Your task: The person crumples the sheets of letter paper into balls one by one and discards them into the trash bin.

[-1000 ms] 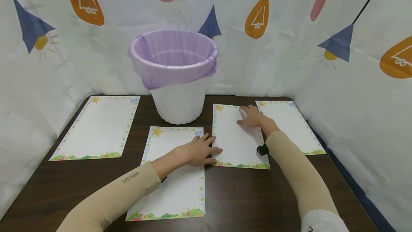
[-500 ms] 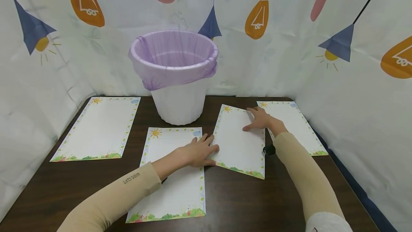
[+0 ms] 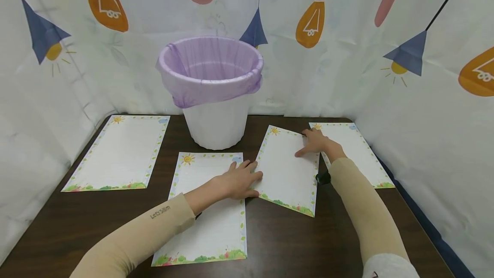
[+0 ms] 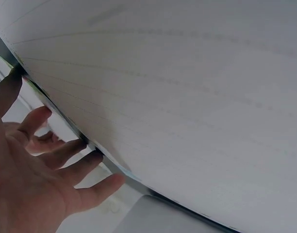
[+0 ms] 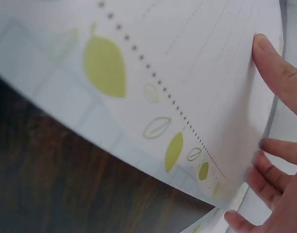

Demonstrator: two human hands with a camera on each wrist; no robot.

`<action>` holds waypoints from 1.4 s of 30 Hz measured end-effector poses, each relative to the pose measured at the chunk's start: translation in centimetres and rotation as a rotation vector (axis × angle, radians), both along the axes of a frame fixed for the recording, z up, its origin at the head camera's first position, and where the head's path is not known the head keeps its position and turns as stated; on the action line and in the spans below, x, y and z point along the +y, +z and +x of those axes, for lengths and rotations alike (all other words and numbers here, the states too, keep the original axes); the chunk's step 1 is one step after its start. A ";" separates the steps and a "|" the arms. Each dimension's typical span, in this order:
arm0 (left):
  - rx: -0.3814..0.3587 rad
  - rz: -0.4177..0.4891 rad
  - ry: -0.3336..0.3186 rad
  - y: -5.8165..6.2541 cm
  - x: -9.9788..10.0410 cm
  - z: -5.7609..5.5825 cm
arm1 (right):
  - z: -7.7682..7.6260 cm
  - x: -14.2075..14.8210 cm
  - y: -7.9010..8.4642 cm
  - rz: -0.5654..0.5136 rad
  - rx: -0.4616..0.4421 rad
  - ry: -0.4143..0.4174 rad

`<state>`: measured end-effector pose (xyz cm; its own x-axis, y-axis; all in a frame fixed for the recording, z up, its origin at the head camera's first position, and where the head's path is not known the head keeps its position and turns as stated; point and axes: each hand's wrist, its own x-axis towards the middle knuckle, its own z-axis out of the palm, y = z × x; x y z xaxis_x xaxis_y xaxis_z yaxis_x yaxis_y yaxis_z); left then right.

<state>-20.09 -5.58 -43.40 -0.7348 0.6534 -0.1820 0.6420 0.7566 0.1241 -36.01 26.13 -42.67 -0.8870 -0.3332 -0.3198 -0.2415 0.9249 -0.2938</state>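
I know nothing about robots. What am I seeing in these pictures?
No robot here: these are a person's bare left hand and right hand. The wide picture is taken from the head, looking forward and down; each close-up is taken from one wrist. On the dark wood-grain table stands a white bin with a purple liner. Four paper sheets with leafy borders lie there too: left sheet, centre sheet, angled sheet, right sheet. The left hand is over the centre sheet, reaching the angled sheet's edge; the right hand touches the angled sheet's upper right part. Neither plainly grips anything.
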 end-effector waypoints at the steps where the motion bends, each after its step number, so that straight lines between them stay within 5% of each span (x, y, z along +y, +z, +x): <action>1: -0.003 0.002 0.001 0.1 0.0 0.0 | -0.1 0.0 0.1 -0.008 -0.003 0.001; 13: -0.051 0.032 0.023 0.5 0.1 0.0 | -0.3 0.4 -0.4 -0.141 0.000 0.028; 26: -0.069 0.057 0.036 0.4 0.2 -0.2 | 0.1 4.0 1.5 -0.301 0.058 0.053; 34: -0.081 0.051 0.041 0.6 0.1 -0.3 | 0.3 6.8 1.7 -0.432 -0.048 0.085; 42: -0.084 0.050 0.029 0.5 0.0 -0.2 | 1.0 8.2 2.4 -0.498 -0.252 0.111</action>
